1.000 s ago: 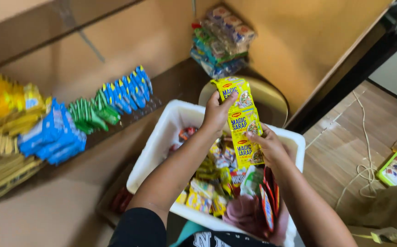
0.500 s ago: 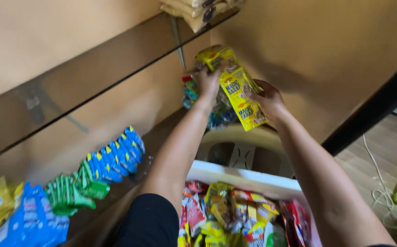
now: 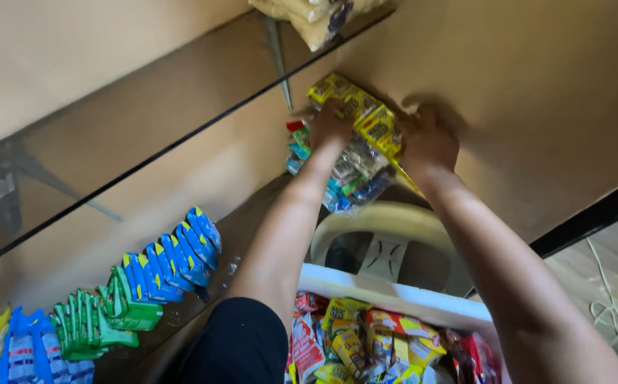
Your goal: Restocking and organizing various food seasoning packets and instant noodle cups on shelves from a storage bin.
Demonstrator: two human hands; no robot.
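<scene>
2 hands: left hand (image 3: 330, 121), right hand (image 3: 430, 142) grip 1 yellow sachet strip (image 3: 362, 114) (above clear packet bundle (image 3: 351, 174)).

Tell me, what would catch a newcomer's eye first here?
Both hands, left hand and right hand, press a strip of yellow sachets against the tan wall up top. Blue and green sachets line the shelf at lower left, and a white tub of mixed packets sits below.

yellow sachet strip (image 3: 366, 117) top-ctr | blue/green pkts (image 3: 149, 281) left shelf | mixed pkts (image 3: 366, 341) bin
</scene>
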